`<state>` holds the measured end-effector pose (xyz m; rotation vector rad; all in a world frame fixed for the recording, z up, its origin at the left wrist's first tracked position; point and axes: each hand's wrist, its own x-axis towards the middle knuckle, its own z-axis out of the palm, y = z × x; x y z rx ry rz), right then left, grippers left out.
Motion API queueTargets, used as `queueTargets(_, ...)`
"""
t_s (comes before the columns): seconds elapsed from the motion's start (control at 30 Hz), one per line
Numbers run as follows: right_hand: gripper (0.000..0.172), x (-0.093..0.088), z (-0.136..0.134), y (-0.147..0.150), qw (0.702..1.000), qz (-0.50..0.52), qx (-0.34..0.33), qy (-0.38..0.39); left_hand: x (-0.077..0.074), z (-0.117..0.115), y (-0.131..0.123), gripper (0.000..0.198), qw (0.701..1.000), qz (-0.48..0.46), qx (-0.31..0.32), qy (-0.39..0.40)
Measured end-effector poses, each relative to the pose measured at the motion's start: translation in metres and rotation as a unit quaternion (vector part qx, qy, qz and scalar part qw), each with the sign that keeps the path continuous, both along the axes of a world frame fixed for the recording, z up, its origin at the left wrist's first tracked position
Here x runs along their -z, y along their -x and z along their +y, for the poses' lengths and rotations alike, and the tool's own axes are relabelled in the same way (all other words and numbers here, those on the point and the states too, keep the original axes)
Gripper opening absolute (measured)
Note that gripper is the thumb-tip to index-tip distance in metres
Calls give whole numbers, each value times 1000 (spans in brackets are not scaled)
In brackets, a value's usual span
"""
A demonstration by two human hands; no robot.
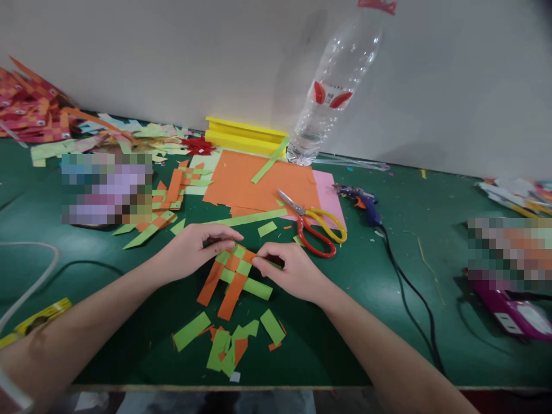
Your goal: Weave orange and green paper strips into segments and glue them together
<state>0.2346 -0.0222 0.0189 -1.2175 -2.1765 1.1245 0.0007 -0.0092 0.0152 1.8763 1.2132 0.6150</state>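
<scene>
Near the green table's (388,276) front edge, the left hand (190,248) and right hand (293,269) pinch opposite sides of a woven orange-and-green paper mat (235,270). Behind stands a clear bottle (332,92); its red label seems too blurred to read.

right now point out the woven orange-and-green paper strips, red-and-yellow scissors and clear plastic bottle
woven orange-and-green paper strips (236,264), head view, centre
red-and-yellow scissors (304,215), head view, pivot
clear plastic bottle (330,95), head view, label
</scene>
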Motion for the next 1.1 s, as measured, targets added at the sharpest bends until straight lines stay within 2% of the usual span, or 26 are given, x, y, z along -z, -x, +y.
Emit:
queueTargets(0.23, 16, 1, -1, 0, 1000, 25, 15, 2, -2, -1, -6, 23, 999, -11, 29, -26)
queueTargets(0.43, 16, 3, -1, 0, 999, 28, 26, -34, -2, 0, -5, 25, 999, -12, 27, -36)
queueTargets(0.67, 17, 2, 0, -1, 999, 32, 36, -23, 0, 1, -5, 24, 999, -12, 23, -36)
queueTargets(0.73, 16, 3, 1, -2, 997, 52, 46, -26, 1, 1, -5, 26, 999, -11, 5, -38)
queueTargets(0.87, 34, 3, 5, -7, 989, 89, 95, -74, -2, 2, -2, 38, 997, -14, -67, -42)
queueTargets(0.97, 41, 3, 9, -13, 979, 115, 131, -103, -6, 2, 0, 35, 992, -24, -113, -46)
queueTargets(1.1, 44, 6, 14, -16, 975, 157, 146, -62, -10, 0, 0, 27, 985, -61, -155, -42)
